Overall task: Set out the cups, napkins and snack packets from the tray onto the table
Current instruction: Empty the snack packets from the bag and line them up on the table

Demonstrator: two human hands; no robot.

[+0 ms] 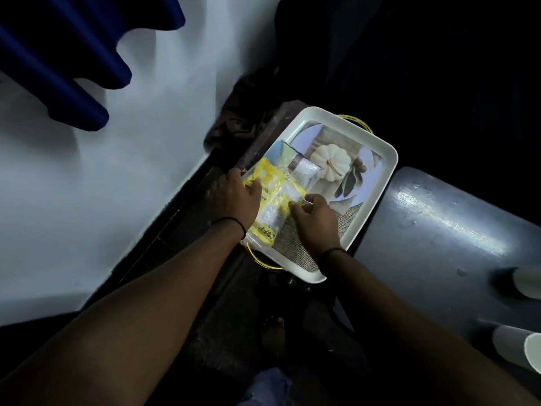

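Note:
A white tray with a printed pumpkin picture and thin yellow handles sits in the middle of the head view. A yellow snack packet lies on the tray's left side, over other packets, one blue-green and one clear. My left hand rests on the yellow packet's left edge, thumb on top. My right hand pinches the packet's right edge with its fingertips. Two white paper cups stand on the grey table at the right edge.
The tray rests on a dark brown stand just left of the grey table. A pale wall fills the left side, with a blue curtain hanging at the top left. The floor below is dark.

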